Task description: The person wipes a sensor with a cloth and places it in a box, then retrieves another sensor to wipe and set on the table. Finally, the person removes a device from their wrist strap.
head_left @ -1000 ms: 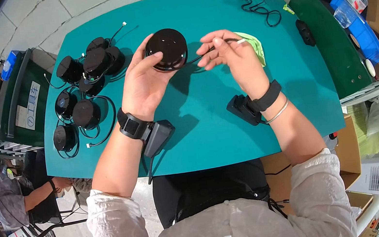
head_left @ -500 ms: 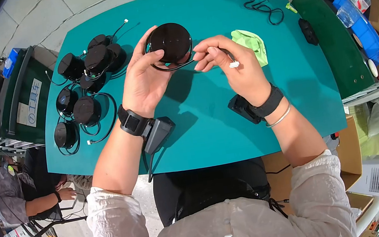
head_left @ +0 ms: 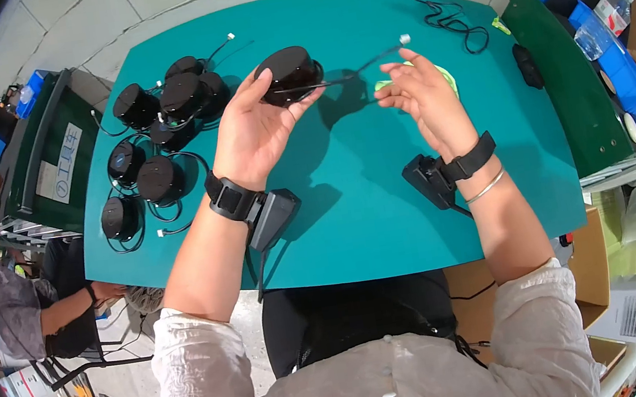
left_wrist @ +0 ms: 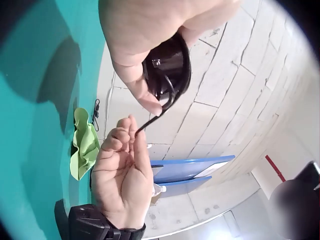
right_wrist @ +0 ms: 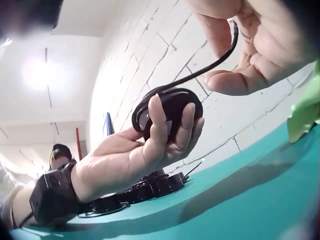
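My left hand (head_left: 258, 129) holds a glossy black round puck-shaped device (head_left: 287, 70) above the table, thumb at its side and fingers beneath. A black cable (right_wrist: 200, 71) loops round the device's side, and its loose end sticks out to the right. That end carries a white connector (head_left: 404, 40). Beside it is my right hand (head_left: 428, 100), its fingers loosely bent and spread around the cable without a visible pinch. In the right wrist view, the left fingers (right_wrist: 157, 122) curl round the device.
Several similar black round devices (head_left: 159, 181) with cables lie at the table's left. A light green cloth (left_wrist: 85, 142) lies behind my right hand. At the back right are a coiled black cable (head_left: 451, 18) and a small black object (head_left: 527, 67). Green cabinets (head_left: 563, 80) flank the table (head_left: 355, 226).
The device has tilted from its round face toward me to its side showing. My right hand has moved right, away from it, its fingers loosening; the connector end now points up and right.
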### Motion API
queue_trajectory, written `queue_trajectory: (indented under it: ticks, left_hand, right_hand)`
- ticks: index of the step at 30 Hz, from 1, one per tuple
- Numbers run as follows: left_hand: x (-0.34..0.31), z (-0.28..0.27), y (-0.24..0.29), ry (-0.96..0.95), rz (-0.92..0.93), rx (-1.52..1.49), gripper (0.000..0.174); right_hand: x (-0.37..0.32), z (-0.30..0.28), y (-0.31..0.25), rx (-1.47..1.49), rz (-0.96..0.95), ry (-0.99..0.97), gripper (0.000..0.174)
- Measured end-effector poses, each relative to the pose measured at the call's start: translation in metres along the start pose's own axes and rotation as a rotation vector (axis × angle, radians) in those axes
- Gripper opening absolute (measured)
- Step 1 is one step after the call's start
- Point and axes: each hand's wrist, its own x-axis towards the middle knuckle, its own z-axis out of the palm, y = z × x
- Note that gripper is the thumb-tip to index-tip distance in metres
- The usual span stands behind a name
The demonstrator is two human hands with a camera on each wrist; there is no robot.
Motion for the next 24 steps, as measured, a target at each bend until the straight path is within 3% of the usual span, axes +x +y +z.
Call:
queue_trajectory:
  ticks: [3, 4, 6, 7, 10, 12, 14, 21, 23, 24]
  left_hand:
    - [0.000, -0.001, 0.017, 0.081, 0.287, 0.118, 0.031]
    - [0.002, -0.006, 0.025, 0.083, 0.295, 0.125, 0.031]
    - [0.007, -0.017, 0.041, 0.171, 0.624, 0.454, 0.040]
    - [0.007, -0.020, 0.046, 0.359, 0.716, 0.565, 0.052]
    - [0.003, -0.027, 0.070, 0.416, 0.898, 0.780, 0.063]
    - [0.000, -0.032, 0.077, 0.520, 0.938, 0.781, 0.065]
    - [0.003, -0.048, 0.087, 0.630, 1.013, 0.998, 0.063]
    - [0.010, -0.067, 0.089, 0.706, 0.895, 1.119, 0.067]
    - [0.009, -0.065, 0.087, 0.789, 0.937, 1.389, 0.065]
    - [0.007, -0.065, 0.088, 0.778, 0.932, 1.387, 0.065]
  right_hand:
    - [-0.002, 0.002, -0.002, -0.057, 0.014, 0.022, 0.061]
    - [-0.002, 0.002, -0.002, -0.051, 0.010, 0.014, 0.061]
    - [-0.003, 0.003, -0.002, -0.100, 0.034, -0.051, 0.061]
    - [-0.004, 0.004, -0.003, -0.095, 0.033, -0.056, 0.061]
    - [-0.005, 0.005, -0.003, -0.103, 0.069, -0.076, 0.060]
    - [-0.004, 0.004, 0.000, -0.104, 0.064, -0.090, 0.059]
    - [-0.004, 0.004, 0.000, -0.113, 0.065, -0.082, 0.059]
    - [-0.005, 0.001, -0.002, -0.135, 0.072, -0.110, 0.054]
    - [-0.005, 0.002, 0.000, -0.129, 0.073, -0.105, 0.054]
    - [-0.004, 0.001, 0.001, -0.127, 0.072, -0.103, 0.053]
